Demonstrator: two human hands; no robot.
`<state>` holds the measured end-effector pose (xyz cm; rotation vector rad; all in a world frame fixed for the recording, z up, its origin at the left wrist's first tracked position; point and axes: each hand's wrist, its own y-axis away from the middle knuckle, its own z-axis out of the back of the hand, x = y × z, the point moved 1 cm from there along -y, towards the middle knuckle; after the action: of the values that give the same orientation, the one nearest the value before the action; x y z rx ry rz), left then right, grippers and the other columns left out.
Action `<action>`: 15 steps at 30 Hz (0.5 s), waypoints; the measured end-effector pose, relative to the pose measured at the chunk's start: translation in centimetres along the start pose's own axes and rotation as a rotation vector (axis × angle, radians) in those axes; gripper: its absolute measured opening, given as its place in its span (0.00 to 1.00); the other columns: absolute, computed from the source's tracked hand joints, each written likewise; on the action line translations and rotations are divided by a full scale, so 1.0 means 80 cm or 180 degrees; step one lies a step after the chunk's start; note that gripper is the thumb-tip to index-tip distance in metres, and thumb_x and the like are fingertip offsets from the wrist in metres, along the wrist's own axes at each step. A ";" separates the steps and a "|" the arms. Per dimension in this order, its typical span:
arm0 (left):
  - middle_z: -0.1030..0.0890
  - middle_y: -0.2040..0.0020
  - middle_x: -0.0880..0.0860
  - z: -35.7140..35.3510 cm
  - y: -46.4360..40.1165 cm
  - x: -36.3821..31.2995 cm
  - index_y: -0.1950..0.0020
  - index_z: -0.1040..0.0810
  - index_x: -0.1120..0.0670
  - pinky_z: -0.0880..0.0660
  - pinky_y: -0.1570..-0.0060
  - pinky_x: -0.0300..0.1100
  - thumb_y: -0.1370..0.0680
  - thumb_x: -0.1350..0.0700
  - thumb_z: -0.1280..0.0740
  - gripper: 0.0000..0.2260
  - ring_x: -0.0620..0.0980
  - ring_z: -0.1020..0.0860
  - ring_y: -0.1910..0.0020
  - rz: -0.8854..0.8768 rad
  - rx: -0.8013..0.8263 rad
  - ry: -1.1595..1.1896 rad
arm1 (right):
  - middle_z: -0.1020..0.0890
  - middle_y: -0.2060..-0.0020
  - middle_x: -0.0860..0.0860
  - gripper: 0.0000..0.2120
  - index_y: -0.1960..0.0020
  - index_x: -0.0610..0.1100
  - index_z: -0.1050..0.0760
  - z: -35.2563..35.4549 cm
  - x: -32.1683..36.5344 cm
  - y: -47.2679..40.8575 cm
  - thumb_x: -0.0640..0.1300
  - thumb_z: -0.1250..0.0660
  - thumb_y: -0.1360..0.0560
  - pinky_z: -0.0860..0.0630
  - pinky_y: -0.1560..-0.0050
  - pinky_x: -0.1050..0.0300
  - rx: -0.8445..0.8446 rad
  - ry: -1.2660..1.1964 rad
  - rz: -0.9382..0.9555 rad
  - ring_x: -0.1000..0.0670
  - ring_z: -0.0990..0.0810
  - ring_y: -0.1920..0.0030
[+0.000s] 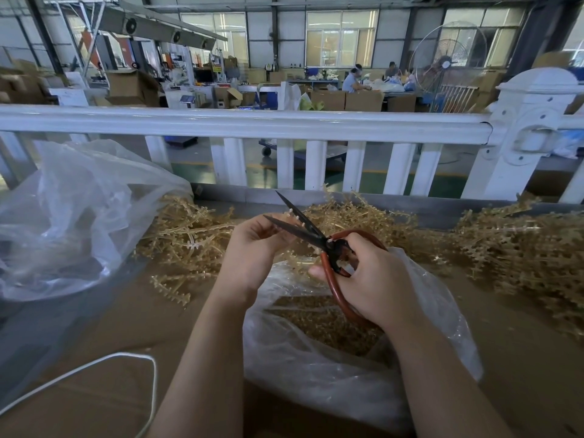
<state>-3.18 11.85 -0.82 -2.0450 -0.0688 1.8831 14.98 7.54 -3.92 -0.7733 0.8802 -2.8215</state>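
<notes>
Right hand (376,279) grips the scissors (330,244), parted blades pointing up-left at what seems a sprig (293,217) pinched in left hand (252,248)

I noted the scissors (311,237): black blades, red-orange loop handles, gripped in the right hand (376,279). The blades stood parted, tips aimed toward 11 o'clock. I logged a pale pegged plastic strip (298,220), pinched by the left hand (252,248), lying between the blades at 10 o'clock from the pivot.

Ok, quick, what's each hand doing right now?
Left hand: pinching a plastic strip.
Right hand: gripping the scissors, blades open.
</notes>
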 end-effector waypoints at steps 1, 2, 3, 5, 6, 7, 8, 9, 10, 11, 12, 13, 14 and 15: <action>0.15 0.57 0.52 0.000 0.000 -0.001 0.61 0.15 0.48 0.24 0.56 0.32 0.24 0.67 0.32 0.15 0.46 0.17 0.56 -0.0004 0.0008 -0.0015 | 0.19 0.61 0.62 0.29 0.51 0.55 0.25 0.001 0.001 0.000 0.78 0.41 0.35 0.25 0.64 0.66 0.0002 -0.0017 -0.0008 0.59 0.20 0.61; 0.15 0.56 0.53 0.000 0.001 -0.001 0.61 0.15 0.48 0.24 0.55 0.32 0.24 0.66 0.31 0.14 0.46 0.17 0.55 -0.0004 0.0014 -0.0035 | 0.20 0.61 0.63 0.30 0.51 0.55 0.24 0.001 0.002 0.001 0.79 0.41 0.35 0.26 0.64 0.68 -0.0002 -0.0036 -0.0010 0.60 0.21 0.61; 0.15 0.56 0.53 0.000 0.001 0.000 0.61 0.15 0.48 0.24 0.54 0.32 0.24 0.66 0.31 0.14 0.47 0.17 0.54 -0.0001 0.0019 -0.0041 | 0.21 0.61 0.64 0.31 0.50 0.55 0.24 0.002 0.002 0.001 0.79 0.42 0.36 0.29 0.65 0.71 -0.0011 -0.0052 -0.0007 0.61 0.22 0.61; 0.15 0.56 0.53 0.000 0.001 0.001 0.61 0.15 0.49 0.23 0.53 0.33 0.24 0.66 0.32 0.14 0.47 0.17 0.54 -0.0004 0.0043 0.0003 | 0.22 0.63 0.65 0.32 0.50 0.55 0.23 0.002 0.003 0.002 0.79 0.42 0.36 0.33 0.66 0.74 -0.0029 -0.0066 -0.0008 0.63 0.24 0.63; 0.15 0.57 0.52 0.000 0.001 0.001 0.61 0.16 0.49 0.24 0.54 0.32 0.24 0.66 0.32 0.14 0.47 0.17 0.54 -0.0009 0.0062 0.0030 | 0.23 0.64 0.66 0.32 0.51 0.55 0.22 0.002 0.004 0.002 0.80 0.43 0.36 0.34 0.67 0.74 -0.0031 -0.0064 -0.0015 0.64 0.25 0.65; 0.15 0.57 0.51 0.000 0.001 0.001 0.62 0.16 0.49 0.24 0.54 0.31 0.24 0.66 0.32 0.14 0.45 0.18 0.55 -0.0009 0.0083 0.0045 | 0.24 0.66 0.67 0.33 0.51 0.54 0.22 0.002 0.004 0.002 0.80 0.43 0.37 0.35 0.68 0.74 -0.0034 -0.0060 -0.0022 0.65 0.26 0.66; 0.15 0.58 0.50 0.000 0.002 0.001 0.62 0.16 0.49 0.25 0.54 0.31 0.24 0.65 0.32 0.14 0.44 0.18 0.56 -0.0004 0.0103 0.0050 | 0.26 0.68 0.68 0.32 0.52 0.54 0.22 0.002 0.004 0.002 0.80 0.43 0.37 0.36 0.69 0.74 -0.0046 -0.0054 -0.0025 0.67 0.27 0.68; 0.15 0.58 0.49 0.000 0.002 0.000 0.62 0.16 0.48 0.25 0.54 0.31 0.24 0.65 0.32 0.14 0.43 0.18 0.56 0.0002 0.0123 0.0050 | 0.27 0.69 0.68 0.32 0.53 0.55 0.23 0.002 0.004 0.002 0.80 0.43 0.37 0.37 0.70 0.74 -0.0062 -0.0054 -0.0027 0.68 0.28 0.68; 0.15 0.58 0.49 0.000 0.003 0.000 0.62 0.16 0.48 0.26 0.53 0.32 0.23 0.64 0.32 0.13 0.43 0.19 0.57 0.0004 0.0138 0.0047 | 0.28 0.70 0.69 0.31 0.53 0.55 0.23 0.002 0.003 0.002 0.80 0.42 0.36 0.37 0.71 0.74 -0.0073 -0.0064 -0.0031 0.69 0.29 0.69; 0.15 0.58 0.49 0.000 0.003 0.001 0.62 0.16 0.49 0.26 0.52 0.33 0.23 0.64 0.32 0.12 0.43 0.19 0.57 0.0007 0.0143 0.0050 | 0.28 0.71 0.68 0.31 0.54 0.55 0.22 0.002 0.003 0.002 0.80 0.42 0.36 0.37 0.71 0.74 -0.0076 -0.0078 -0.0036 0.69 0.28 0.69; 0.16 0.58 0.49 0.000 0.003 0.001 0.61 0.16 0.49 0.27 0.51 0.35 0.23 0.63 0.32 0.11 0.43 0.19 0.57 0.0015 0.0138 0.0059 | 0.28 0.71 0.68 0.31 0.54 0.55 0.22 0.002 0.003 0.002 0.80 0.42 0.36 0.36 0.71 0.73 -0.0072 -0.0088 -0.0039 0.69 0.28 0.69; 0.16 0.58 0.50 0.000 0.003 0.001 0.61 0.17 0.50 0.28 0.51 0.38 0.23 0.63 0.32 0.10 0.43 0.19 0.57 0.0025 0.0127 0.0074 | 0.28 0.71 0.68 0.31 0.53 0.55 0.22 0.001 0.003 0.002 0.80 0.42 0.36 0.35 0.72 0.73 -0.0065 -0.0092 -0.0038 0.68 0.28 0.69; 0.16 0.59 0.49 -0.001 0.003 0.001 0.61 0.17 0.51 0.28 0.50 0.39 0.23 0.63 0.32 0.10 0.43 0.20 0.58 0.0029 0.0120 0.0089 | 0.28 0.71 0.68 0.31 0.53 0.55 0.22 0.001 0.003 0.001 0.80 0.42 0.36 0.33 0.72 0.73 -0.0055 -0.0099 -0.0034 0.68 0.27 0.69; 0.16 0.59 0.49 -0.001 0.003 0.001 0.61 0.17 0.51 0.29 0.50 0.40 0.23 0.63 0.32 0.10 0.42 0.20 0.58 0.0031 0.0121 0.0104 | 0.28 0.70 0.68 0.31 0.53 0.55 0.21 0.001 0.002 0.001 0.80 0.41 0.36 0.32 0.71 0.73 -0.0045 -0.0117 -0.0030 0.68 0.27 0.69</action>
<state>-3.17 11.64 -0.99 -2.0536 -0.0148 1.8421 14.85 7.37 -3.86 -0.8304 0.8944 -2.8026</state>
